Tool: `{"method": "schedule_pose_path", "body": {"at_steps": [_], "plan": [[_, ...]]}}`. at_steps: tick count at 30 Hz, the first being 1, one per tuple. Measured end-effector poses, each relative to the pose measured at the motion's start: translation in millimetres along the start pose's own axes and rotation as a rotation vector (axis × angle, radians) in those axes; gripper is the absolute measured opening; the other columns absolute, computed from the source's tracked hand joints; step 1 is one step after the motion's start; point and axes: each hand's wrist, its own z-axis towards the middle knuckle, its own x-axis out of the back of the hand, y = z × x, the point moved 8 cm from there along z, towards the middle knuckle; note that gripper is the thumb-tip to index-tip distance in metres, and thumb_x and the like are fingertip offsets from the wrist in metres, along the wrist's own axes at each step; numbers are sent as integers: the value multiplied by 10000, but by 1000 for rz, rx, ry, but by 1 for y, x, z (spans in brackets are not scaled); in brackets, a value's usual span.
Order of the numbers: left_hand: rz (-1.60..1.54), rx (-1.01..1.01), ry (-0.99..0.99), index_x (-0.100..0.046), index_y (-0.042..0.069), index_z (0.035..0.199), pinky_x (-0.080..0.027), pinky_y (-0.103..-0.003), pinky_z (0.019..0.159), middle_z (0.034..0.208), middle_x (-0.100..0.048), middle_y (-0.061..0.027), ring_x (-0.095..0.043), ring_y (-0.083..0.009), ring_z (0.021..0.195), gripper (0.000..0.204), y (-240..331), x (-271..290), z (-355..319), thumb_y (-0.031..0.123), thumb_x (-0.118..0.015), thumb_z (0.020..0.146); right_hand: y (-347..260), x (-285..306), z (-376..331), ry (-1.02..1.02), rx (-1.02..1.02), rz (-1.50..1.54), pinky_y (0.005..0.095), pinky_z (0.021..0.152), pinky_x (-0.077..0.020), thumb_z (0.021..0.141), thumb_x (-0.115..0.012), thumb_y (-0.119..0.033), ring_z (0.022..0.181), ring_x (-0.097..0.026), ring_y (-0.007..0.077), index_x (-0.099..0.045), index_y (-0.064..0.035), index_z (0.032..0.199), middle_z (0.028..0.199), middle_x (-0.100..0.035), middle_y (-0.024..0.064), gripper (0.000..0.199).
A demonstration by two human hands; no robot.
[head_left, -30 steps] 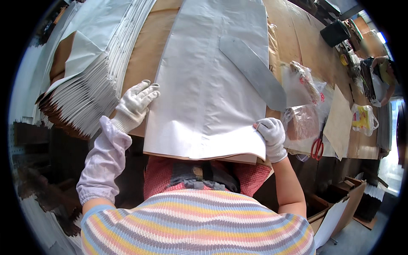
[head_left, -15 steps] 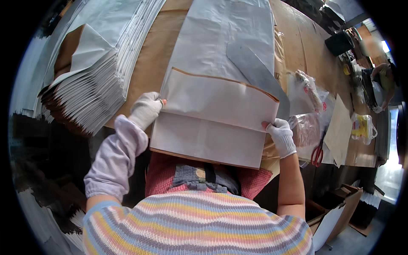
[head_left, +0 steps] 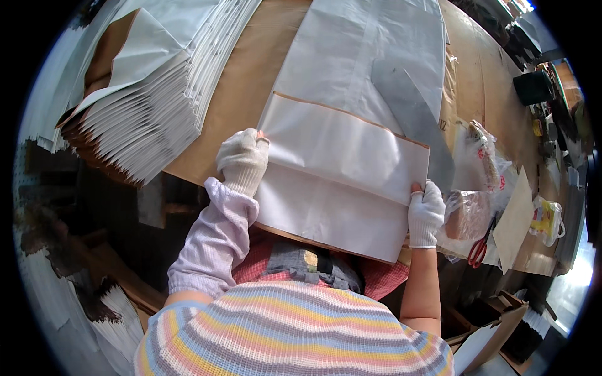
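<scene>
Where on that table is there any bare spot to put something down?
A brown strip between the stack of folded bags and the white bag under both gloved hands; another far right of that bag. Crowded by the scissors and plastic packets.

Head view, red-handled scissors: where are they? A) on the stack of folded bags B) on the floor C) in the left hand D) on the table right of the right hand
D: the red-handled scissors lie on the table to the right of the gloved right hand, which rests on the edge of the white paper bag.
</scene>
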Motion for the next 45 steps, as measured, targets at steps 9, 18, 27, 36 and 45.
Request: {"method": "schedule_pose_path", "body": {"at_steps": [9, 18, 27, 36, 45], "plan": [[41, -4, -81, -734, 70, 948, -556, -502, 858, 977, -751, -169, -716, -375, 933, 268, 5, -1, 9, 316, -627, 942, -57, -15, 1, 166, 643, -182, 541, 1163, -367, 865, -701, -186, 1343, -494, 397, -542, -84, 1427, 1440, -527, 182, 593], [11, -902, -10, -492, 122, 1493, -257, -457, 1256, 1633, -373, -124, -343, -320, 1519, 594, 99, 10, -1, 388, -625, 978, -136, -49, 18, -256, 612, -53, 496, 1177, -326, 802, -761, -493, 1406, -428, 365, -571, -35, 1403, 1458, -515, 168, 779], [59, -786, -166, -222, 129, 1664, -82, -521, 1299, 1736, -172, -142, -99, -355, 1612, 1044, 41, -22, -4, 613, -703, 874, -52, -33, 12, -109, 534, -116, 567, 1272, -192, 802, -770, -488, 1527, -282, 446, -523, -25, 1469, 1603, -400, 230, 848], [302, -711, -154, -305, 13, 1592, -149, -525, 1295, 1631, -365, -196, -259, -416, 1550, 1020, 90, 5, 18, 564, -737, 849, -19, -15, 16, -16, 505, 51, 575, 1254, -247, 753, -812, -422, 1486, -356, 455, -548, 15, 1425, 1546, -477, 222, 844], [175, -725, -111, -359, 47, 1589, -195, -517, 1288, 1643, -364, -175, -272, -392, 1549, 896, 70, -6, 6, 447, -740, 883, -47, -15, 36, -133, 596, -86, 568, 1230, -295, 717, -820, -399, 1375, -464, 372, -628, -21, 1231, 1389, -555, 171, 667]]}}
